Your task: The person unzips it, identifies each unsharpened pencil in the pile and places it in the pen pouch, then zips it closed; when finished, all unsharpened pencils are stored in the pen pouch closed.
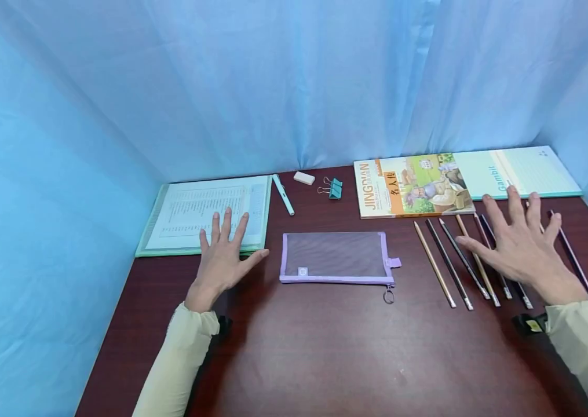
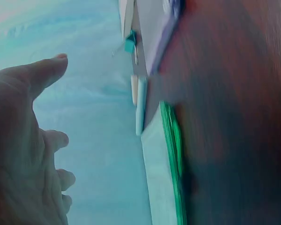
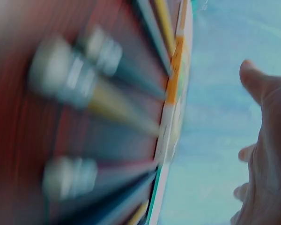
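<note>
My left hand is held with fingers spread over the near right corner of a green-edged stack of papers, holding nothing. Out on the right, my right hand spreads its fingers above a row of pencils, partly covering several of them; it holds nothing either. In the right wrist view the pencils' eraser ends show blurred and close, the hand apart from them. Between the hands lies a flat purple mesh zip pouch with a ring on its zipper pull.
Behind the pouch lie a light blue pen, a white eraser and a teal binder clip. An illustrated book overlaps a mint notebook at the back right. Blue curtains border the table.
</note>
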Motion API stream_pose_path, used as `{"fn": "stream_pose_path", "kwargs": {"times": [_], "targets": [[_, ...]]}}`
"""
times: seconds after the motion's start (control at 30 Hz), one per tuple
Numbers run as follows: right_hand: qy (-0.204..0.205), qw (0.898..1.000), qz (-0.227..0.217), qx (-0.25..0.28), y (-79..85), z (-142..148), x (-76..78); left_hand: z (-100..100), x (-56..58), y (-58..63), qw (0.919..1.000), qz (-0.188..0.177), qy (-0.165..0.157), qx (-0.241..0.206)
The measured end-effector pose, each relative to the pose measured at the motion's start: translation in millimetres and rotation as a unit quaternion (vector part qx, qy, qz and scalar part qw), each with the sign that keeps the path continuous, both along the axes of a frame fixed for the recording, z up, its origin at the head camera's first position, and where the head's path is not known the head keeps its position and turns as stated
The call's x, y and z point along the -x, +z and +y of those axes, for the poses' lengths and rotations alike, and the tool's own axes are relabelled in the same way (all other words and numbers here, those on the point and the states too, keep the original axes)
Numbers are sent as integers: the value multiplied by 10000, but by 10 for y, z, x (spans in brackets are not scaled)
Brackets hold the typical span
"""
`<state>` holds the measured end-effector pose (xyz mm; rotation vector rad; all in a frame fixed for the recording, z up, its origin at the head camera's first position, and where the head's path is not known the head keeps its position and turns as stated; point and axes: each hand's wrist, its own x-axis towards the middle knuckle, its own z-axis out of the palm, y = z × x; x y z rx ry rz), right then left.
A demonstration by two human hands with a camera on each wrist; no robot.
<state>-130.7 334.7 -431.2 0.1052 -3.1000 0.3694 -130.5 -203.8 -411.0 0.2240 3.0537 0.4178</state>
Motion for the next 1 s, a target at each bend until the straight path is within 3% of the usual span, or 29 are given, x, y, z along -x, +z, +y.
{"fn": "stream_pose_path", "kwargs": {"times": [0.33,0.6,0.77,1.0], "targets": [[300,9993,59,193,64,-791,-91,380,-93,-67,9995,-108,-303,-65],[557,9982,-73,224,-43,-1298,-140,659,-127,-165,9979,-265,-433,-401],[722,9968,-314,144,-146,-1504,-150,779,-109,-250,9974,-274,-520,-408],[972,9906,-962,-20,-224,-1705,-199,877,-62,-331,9926,-707,-836,-519]]}}
